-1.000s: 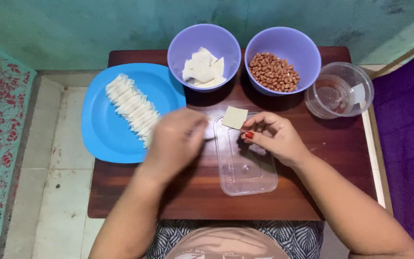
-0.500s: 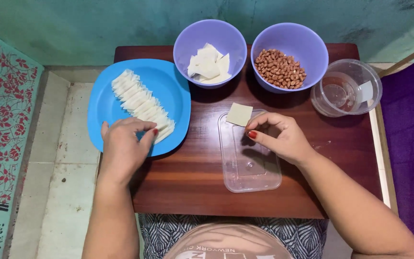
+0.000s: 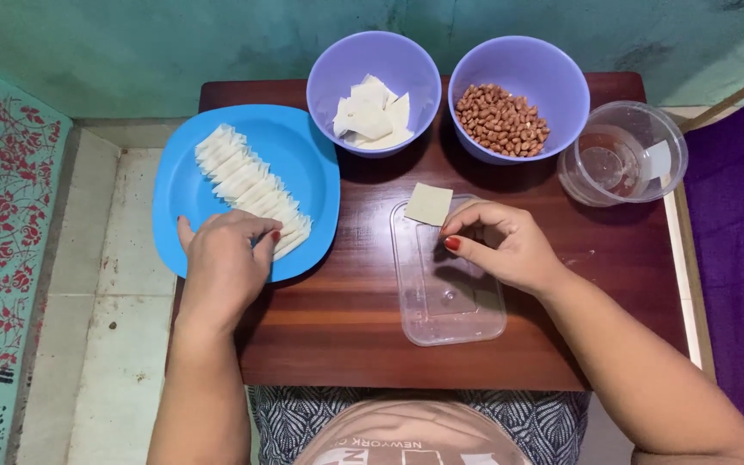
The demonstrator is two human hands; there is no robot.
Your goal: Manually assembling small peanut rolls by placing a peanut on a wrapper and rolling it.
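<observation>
Home food-prep spot: low wooden surface [image 3: 346,319] on tiled floor [image 3: 105,344], patterned mat [image 3: 2,224], bowl of peanuts [image 3: 503,119].

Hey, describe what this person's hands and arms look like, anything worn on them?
Both forearms are bare, with no sleeves, watch or bracelets visible. The left hand and right hand show red-painted nails. No rings or gloves can be seen.

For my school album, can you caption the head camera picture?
Left hand rests on folded white wrappers on round blue plastic plate; right hand touches square wrapper.
</observation>
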